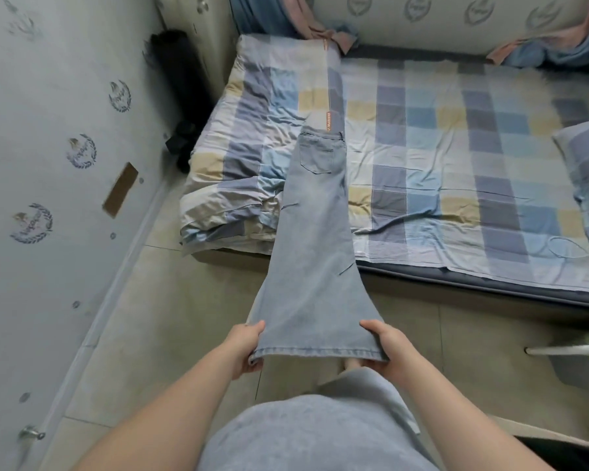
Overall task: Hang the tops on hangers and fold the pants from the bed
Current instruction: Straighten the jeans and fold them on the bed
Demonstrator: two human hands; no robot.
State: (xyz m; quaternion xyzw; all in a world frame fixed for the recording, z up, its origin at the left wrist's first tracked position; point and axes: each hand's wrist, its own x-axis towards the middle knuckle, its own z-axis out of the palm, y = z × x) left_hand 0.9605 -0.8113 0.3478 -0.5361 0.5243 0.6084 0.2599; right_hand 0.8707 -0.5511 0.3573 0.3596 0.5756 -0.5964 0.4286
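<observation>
Our left hand and right hand each grip one corner of the jeans at the leg hems, thumbs on top and fingers curled beneath.

In the head view the jeans stretch away from us, legs stacked one on the other. They span the floor to the bed, where the waistband end rests beside a bunched quilt.

We judge we are folding the pants. Next we would need to carry the hems forward onto the waistband, keeping the edges aligned.
</observation>
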